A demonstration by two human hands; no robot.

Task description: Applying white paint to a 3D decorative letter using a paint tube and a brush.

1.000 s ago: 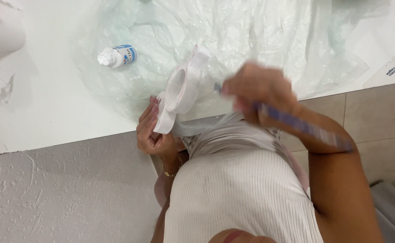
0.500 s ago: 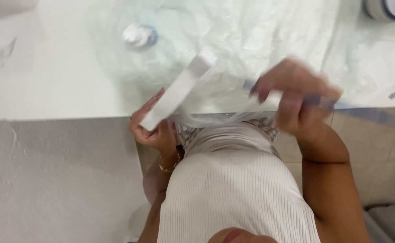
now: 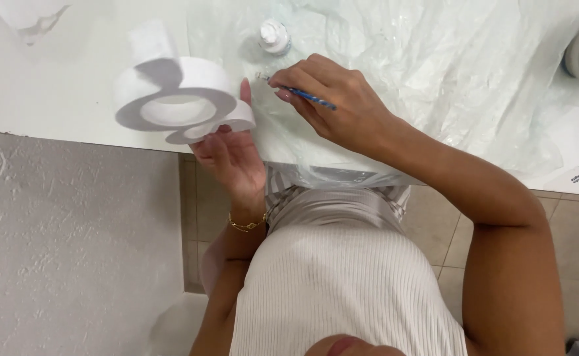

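White curved letter [image 3: 177, 99] gripped by left fingers [image 3: 226, 142] — right fingers [image 3: 302, 79] pinch blue brush [image 3: 302, 93].

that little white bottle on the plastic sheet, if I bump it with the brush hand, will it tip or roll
The small bottle stands upright on the crinkled plastic sheet, so its footing looks uneven and it would probably tip easily. It seems round, so once down it would likely roll. The right hand with the brush hovers close by.

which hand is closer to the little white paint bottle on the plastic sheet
Right. The right hand, holding a blue paintbrush, sits just below the small paint bottle. The left hand is farther down, gripping the white ring-shaped piece.
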